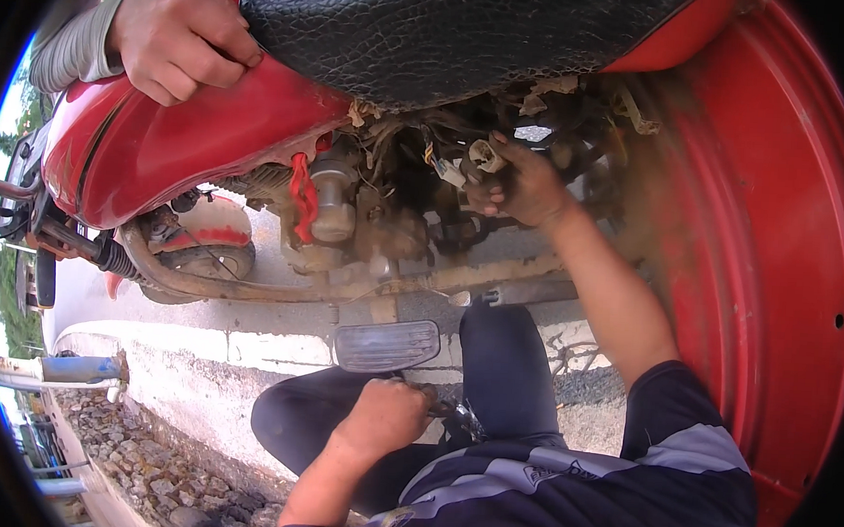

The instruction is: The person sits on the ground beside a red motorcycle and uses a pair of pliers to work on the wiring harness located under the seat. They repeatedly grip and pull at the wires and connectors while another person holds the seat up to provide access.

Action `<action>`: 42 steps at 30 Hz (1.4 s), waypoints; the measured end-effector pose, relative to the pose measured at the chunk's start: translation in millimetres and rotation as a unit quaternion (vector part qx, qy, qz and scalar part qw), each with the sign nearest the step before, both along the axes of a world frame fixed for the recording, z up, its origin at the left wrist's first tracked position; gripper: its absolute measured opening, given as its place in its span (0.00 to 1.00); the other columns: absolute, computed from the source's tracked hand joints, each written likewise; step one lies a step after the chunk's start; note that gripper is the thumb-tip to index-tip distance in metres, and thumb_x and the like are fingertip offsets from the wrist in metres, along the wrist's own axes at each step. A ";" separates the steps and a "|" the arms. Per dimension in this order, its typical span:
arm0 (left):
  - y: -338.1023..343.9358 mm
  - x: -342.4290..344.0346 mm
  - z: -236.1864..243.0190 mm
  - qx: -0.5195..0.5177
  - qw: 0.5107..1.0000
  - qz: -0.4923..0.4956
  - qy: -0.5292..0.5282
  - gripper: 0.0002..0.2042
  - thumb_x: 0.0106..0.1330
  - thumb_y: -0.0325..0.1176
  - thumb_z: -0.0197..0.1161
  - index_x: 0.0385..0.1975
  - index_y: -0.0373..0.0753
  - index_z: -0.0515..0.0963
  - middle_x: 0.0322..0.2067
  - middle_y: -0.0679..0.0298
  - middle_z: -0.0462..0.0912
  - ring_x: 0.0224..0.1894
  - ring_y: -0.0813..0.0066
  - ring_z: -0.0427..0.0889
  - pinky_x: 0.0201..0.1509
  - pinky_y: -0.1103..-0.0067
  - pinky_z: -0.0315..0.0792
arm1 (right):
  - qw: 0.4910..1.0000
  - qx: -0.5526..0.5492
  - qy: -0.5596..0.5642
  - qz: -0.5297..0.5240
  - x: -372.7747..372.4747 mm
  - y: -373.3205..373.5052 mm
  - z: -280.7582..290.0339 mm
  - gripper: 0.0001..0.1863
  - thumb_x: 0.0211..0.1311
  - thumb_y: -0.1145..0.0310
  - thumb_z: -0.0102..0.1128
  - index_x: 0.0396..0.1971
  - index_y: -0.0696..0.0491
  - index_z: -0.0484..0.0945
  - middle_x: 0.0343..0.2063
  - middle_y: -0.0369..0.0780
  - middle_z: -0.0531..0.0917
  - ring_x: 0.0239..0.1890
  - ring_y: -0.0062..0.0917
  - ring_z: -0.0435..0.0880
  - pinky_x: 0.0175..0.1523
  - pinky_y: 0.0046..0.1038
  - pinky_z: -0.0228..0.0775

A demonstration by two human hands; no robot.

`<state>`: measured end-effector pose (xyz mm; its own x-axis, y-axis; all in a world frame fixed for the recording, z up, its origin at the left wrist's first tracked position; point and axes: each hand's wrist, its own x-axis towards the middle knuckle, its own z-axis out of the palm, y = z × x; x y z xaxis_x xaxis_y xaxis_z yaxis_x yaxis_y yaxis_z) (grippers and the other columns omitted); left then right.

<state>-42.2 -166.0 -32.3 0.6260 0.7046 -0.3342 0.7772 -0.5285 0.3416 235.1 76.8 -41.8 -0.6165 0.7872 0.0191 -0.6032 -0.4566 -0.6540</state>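
My right hand (pixel 533 185) reaches into the open side of a red motor tricycle, below its black seat (pixel 434 40). Its curled fingers grip a dusty, pale, hollow piece (pixel 486 156) whose exact kind I cannot make out. Just left of it, a white wire connector (pixel 449 172) hangs on thin coloured wires. Down by my knees, my left hand (pixel 385 417) is closed in a fist. Something dark and shiny shows beside that fist, too unclear to name. The engine (pixel 334 202) lies left of my right hand, with a red strip hanging against it.
Another person's hand (pixel 184 41) rests on the red fuel tank (pixel 199 137). A dusty frame tube (pixel 364 284) runs along the near side, with a foot pedal (pixel 386 345) below it. The red cargo-bed wall (pixel 777 234) stands at right. Loose stones (pixel 168 474) lie lower left.
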 end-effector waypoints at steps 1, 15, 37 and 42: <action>-11.0 4.0 -24.4 0.006 1.000 0.023 0.013 0.05 0.61 0.33 0.64 0.31 0.44 0.85 0.27 0.57 0.88 0.32 0.56 0.89 0.35 0.63 0.80 | 0.999 0.045 0.007 0.016 -1.5 2.0 1.2 0.27 0.82 0.47 0.43 0.29 0.54 0.73 0.18 0.32 0.66 0.21 0.21 0.67 0.31 0.27 0.63; -83.1 21.1 -328.1 -0.093 0.964 0.138 0.208 0.21 0.73 0.38 0.54 0.63 0.39 0.76 0.66 0.49 0.75 0.71 0.48 0.71 0.64 0.56 0.74 | 0.992 0.121 -0.002 0.038 2.3 0.2 1.6 0.29 0.71 0.45 0.39 0.20 0.55 0.71 0.13 0.37 0.66 0.19 0.30 0.70 0.28 0.30 0.62; 197.9 59.5 70.8 0.382 0.865 0.070 -0.318 0.17 0.66 0.23 0.69 0.55 0.33 0.80 0.46 0.54 0.87 0.45 0.57 0.88 0.52 0.70 0.82 | 0.984 0.163 0.034 0.065 10.2 2.3 -1.7 0.23 0.78 0.57 0.38 0.22 0.52 0.71 0.17 0.35 0.68 0.19 0.23 0.66 0.26 0.26 0.63; 204.7 52.6 41.2 -0.105 0.620 0.241 -0.740 0.16 0.74 0.29 0.66 0.56 0.28 0.77 0.43 0.58 0.86 0.43 0.68 0.87 0.51 0.73 0.82 | 0.981 0.165 -0.098 -0.002 9.0 1.9 -7.3 0.23 0.80 0.52 0.43 0.29 0.52 0.77 0.19 0.33 0.71 0.20 0.20 0.67 0.31 0.27 0.67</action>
<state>10.4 38.7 8.9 0.0911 0.9670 0.2379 -0.4180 -0.1797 0.8905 244.1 78.7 -49.1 -0.6304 0.7608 0.1542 -0.4526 -0.1988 -0.8693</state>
